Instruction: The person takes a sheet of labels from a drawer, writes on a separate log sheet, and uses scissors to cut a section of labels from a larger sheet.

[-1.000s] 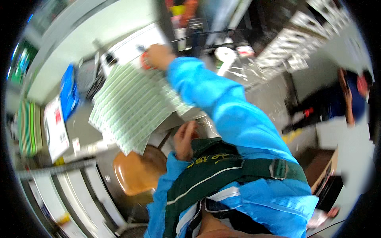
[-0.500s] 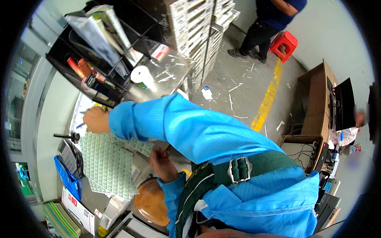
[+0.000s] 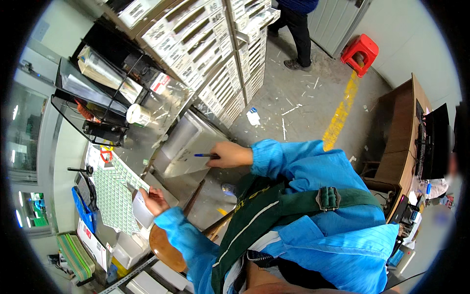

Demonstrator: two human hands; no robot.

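Pinching a slim blue pen (image 3: 205, 155) between thumb and fingertips, the right hand (image 3: 231, 154) hovers over a pale sheet of paper (image 3: 188, 158) lying on the grey metal bench (image 3: 147, 134), right of centre. The pen looks light, stiff and smooth, best gripped near its tip; the paper is thin and floppy, easily creased. Nearer and to the left, the left hand (image 3: 152, 201) curls closed around a small white card (image 3: 142, 208), beside a green-patterned printed sheet (image 3: 115, 196).
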